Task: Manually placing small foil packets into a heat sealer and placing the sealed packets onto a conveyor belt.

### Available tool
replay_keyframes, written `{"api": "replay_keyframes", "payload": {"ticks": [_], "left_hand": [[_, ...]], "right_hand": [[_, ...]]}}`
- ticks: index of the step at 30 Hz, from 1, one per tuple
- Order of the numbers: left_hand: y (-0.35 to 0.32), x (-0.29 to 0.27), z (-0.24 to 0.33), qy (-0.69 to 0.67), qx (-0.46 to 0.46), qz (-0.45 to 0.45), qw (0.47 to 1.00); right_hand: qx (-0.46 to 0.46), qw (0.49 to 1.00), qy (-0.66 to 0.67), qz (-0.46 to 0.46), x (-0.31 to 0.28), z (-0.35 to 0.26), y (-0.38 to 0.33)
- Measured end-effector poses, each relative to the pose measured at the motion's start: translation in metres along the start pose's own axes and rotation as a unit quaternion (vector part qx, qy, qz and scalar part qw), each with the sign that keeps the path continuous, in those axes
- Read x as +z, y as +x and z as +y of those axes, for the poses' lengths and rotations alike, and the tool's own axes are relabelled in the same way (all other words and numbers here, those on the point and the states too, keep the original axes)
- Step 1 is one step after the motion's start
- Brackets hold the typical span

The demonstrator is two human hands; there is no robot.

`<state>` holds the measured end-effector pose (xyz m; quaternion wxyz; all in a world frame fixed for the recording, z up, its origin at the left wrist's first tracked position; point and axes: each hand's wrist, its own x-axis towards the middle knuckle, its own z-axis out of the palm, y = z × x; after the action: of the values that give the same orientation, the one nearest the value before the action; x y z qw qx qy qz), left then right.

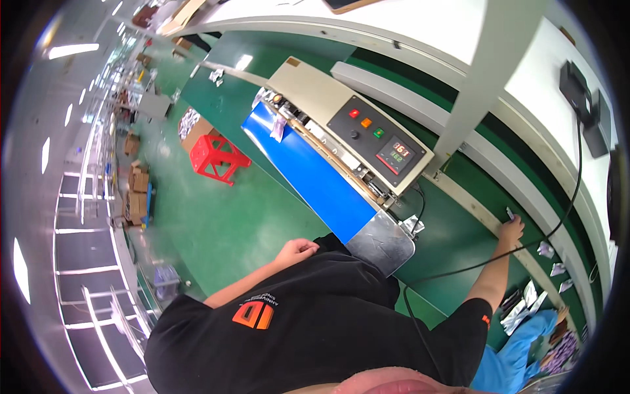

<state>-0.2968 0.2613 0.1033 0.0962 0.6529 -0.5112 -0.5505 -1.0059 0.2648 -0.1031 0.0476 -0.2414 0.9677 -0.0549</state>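
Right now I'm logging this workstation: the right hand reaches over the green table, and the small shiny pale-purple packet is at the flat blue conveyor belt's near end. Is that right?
Not quite: the head view shows the pale-purple packet at the blue belt's far end. The right hand does reach over the green table.

The right hand (512, 230) pinches a small pale item (510, 213) above the green bench (453, 236); the left hand (296, 253) (fingers curled) is near the blue belt (315, 184), where a packet (278, 129) lies.
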Motion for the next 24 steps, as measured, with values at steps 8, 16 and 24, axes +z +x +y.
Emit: {"api": "replay_keyframes", "payload": {"ticks": [8,16,24], "left_hand": [[0.055,0.036,0.092,-0.176,0.049,-0.212,0.96],[0.074,0.058,0.118,-0.264,-0.002,-0.355,0.897],[0.091,0.042,0.108,-0.264,0.035,-0.31,0.913]], "right_hand": [[-0.31,0.824,0.465,0.093,-0.098,-0.151,-0.234],[-0.483,0.789,0.378,-0.038,-0.171,-0.219,-0.41],[-0.017,0.676,0.673,-0.298,-0.171,-0.229,-0.422]]}}
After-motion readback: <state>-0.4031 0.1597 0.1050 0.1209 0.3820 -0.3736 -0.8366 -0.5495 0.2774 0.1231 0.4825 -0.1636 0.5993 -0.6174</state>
